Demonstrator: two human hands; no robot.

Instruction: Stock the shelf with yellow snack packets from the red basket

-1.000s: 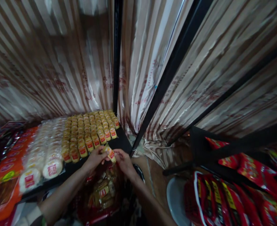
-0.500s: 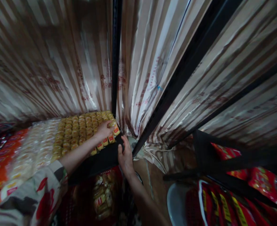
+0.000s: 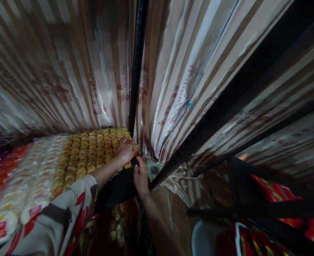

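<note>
Yellow-wrapped pastries (image 3: 93,149) stand in tight rows on a black shelf (image 3: 119,185). At the rows' right corner, my left hand (image 3: 125,150) has its fingers curled over an end packet with a red-orange label, which is mostly hidden. Just below it, by the shelf's right edge, my right hand (image 3: 141,177) points upward, fingers stretched and thumb apart. Its fingertips come close to the left hand and the end packet; I cannot tell whether they touch.
Clear-wrapped white cakes (image 3: 31,174) and orange packets (image 3: 2,177) lie left of the pastries. A striped curtain (image 3: 106,71) hangs behind, with a black upright post (image 3: 137,71) before it. Lower right are red packets (image 3: 274,190) on another rack and a pale basin (image 3: 203,236).
My left hand has moved slightly right and down, covering more of the corner packets. My right hand stays by the shelf edge, its fingertips nearer the left hand. The view has shifted a little.
</note>
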